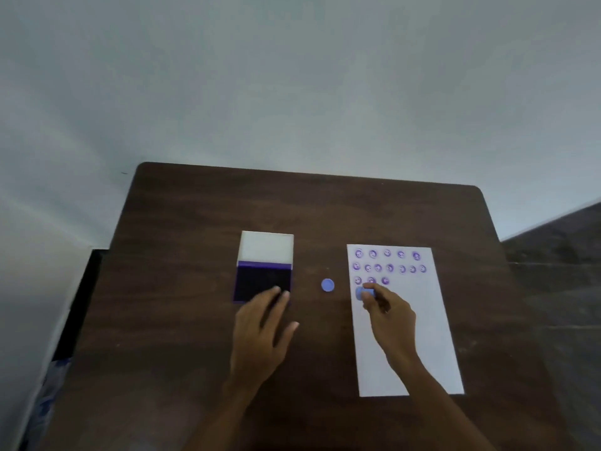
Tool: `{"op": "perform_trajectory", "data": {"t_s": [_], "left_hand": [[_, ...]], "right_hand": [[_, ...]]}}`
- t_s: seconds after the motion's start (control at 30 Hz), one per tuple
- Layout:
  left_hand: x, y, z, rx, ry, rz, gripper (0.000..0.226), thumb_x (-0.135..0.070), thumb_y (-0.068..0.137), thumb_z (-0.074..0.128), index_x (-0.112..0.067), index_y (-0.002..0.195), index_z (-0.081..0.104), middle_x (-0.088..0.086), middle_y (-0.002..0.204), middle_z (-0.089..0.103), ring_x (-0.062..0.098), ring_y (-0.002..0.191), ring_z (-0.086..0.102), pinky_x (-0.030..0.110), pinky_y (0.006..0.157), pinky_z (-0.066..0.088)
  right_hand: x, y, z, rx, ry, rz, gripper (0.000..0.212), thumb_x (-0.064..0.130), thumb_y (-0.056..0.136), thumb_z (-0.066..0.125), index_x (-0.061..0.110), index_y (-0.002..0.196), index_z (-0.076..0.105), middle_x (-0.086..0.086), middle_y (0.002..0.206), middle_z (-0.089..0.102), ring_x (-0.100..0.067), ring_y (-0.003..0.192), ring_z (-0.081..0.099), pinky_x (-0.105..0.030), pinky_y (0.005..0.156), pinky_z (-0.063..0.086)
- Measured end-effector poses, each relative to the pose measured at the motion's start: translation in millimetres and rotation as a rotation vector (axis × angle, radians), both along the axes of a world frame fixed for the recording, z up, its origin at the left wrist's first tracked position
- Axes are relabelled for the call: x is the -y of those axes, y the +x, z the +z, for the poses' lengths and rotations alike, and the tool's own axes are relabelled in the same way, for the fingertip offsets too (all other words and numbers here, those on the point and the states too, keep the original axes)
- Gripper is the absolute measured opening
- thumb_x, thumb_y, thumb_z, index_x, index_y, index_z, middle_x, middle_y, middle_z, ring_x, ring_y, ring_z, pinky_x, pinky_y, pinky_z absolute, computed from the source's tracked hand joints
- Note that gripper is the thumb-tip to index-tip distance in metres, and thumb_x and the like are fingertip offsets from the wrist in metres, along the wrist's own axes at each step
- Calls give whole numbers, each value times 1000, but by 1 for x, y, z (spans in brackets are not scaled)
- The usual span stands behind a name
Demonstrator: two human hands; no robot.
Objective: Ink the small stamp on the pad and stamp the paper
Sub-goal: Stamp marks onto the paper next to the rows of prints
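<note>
A white sheet of paper (422,336) lies on the right of the brown table and carries several purple round prints in its upper part. My right hand (388,309) grips a small blue stamp (363,293) over the paper's left side, just below the third row of prints. Whether the stamp touches the sheet I cannot tell. The ink pad (260,279), dark purple with its white lid (266,249) swung back, sits at the table's middle left. My left hand (260,333) rests flat with fingertips on the pad's near edge.
A small blue round cap (327,285) lies on the brown table (195,320) between pad and paper. The table's far edge meets a pale wall. Dark floor shows on the right, and a dark gap on the left.
</note>
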State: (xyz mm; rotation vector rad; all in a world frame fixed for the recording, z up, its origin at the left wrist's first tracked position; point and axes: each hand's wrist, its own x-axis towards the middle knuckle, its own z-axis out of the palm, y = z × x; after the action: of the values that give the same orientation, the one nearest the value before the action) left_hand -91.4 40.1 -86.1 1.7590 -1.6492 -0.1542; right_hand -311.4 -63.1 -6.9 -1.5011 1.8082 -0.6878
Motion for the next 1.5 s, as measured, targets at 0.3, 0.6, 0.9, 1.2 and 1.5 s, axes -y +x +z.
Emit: {"op": "perform_trajectory", "data": {"t_s": [0.3,0.6,0.9,1.2,1.5], "left_hand": [[20,-89,-16,138,99,-318,49,-42,96,59,-15,136,59,4,141,58,17,134,49,42,105,50],[18,-90,-20,189,151,-298,54,-50,95,57,-15,137,59,4,140,58,20,131,53,44,103,51],[19,-90,-18,194,166,-296,56,-51,92,62,-15,135,60,4,139,59,19,131,52,43,103,50],[20,-91,-13,205,182,-287,56,-52,91,61,-15,133,63,4,137,61,19,129,54,42,102,51],[19,-92,-11,204,214,-282,60,-56,87,63,-17,133,63,3,136,62,18,130,50,42,102,51]], "right_hand": [[52,-85,-3,-287,-205,140,18,10,82,73,5,99,70,-9,87,70,-14,74,60,-17,70,43],[71,-95,-15,-292,-171,267,16,7,84,70,0,99,67,-15,95,69,-23,83,63,-24,75,47],[71,-88,-23,-272,-132,335,18,8,85,69,-1,100,66,-17,97,68,-26,86,62,-26,78,48],[70,-80,-28,-372,-172,347,21,3,77,75,-3,96,68,-17,93,68,-29,82,66,-35,78,56],[75,-86,-28,-615,-228,575,26,-2,69,80,-2,93,69,-17,85,68,-30,73,67,-36,64,57]]}}
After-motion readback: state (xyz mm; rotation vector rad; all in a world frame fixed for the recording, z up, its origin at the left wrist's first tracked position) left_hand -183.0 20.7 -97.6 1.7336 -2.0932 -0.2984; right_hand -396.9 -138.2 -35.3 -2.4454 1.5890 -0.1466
